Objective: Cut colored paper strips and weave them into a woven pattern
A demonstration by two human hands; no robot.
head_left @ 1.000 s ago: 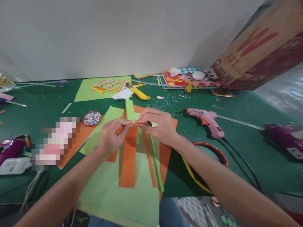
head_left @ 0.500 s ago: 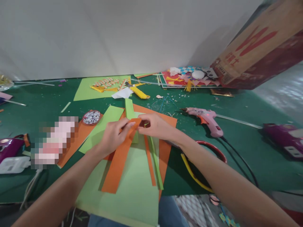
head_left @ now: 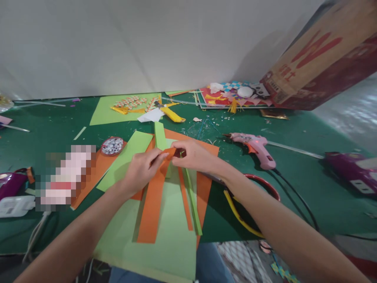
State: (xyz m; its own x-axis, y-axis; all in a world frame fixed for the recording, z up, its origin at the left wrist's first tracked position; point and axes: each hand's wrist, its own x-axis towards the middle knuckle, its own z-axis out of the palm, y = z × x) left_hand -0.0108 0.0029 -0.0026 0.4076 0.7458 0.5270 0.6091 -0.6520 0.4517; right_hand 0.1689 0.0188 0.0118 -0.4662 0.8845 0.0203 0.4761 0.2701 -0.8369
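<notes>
A wide orange paper strip [head_left: 153,208] hangs slantwise from my left hand [head_left: 143,167], which pinches its upper end between thumb and fingers. My right hand [head_left: 191,156] meets that same end, its thumb and fingertips closed on the strip's tip. Below the right hand lie a narrow orange strip [head_left: 185,200] and a narrow green strip [head_left: 193,206]. Under everything is a large light green sheet [head_left: 173,251], over an orange sheet [head_left: 206,188]. Another green strip [head_left: 159,133] sticks out beyond my fingers, and a green piece [head_left: 129,153] lies left of them.
A pink glue gun [head_left: 259,147] with a lit red light and a clear glue stick rests at right. Red-and-yellow-handled scissors [head_left: 262,179] lie partly beneath my right forearm. Farther back are yellow-handled snips [head_left: 173,114], small folded pieces and a paper bag [head_left: 312,59]. A round bead dish [head_left: 112,146] sits left.
The lower end of the wide orange strip has swung to the right and hangs more upright. Both hands keep nearly the same place and grip.
</notes>
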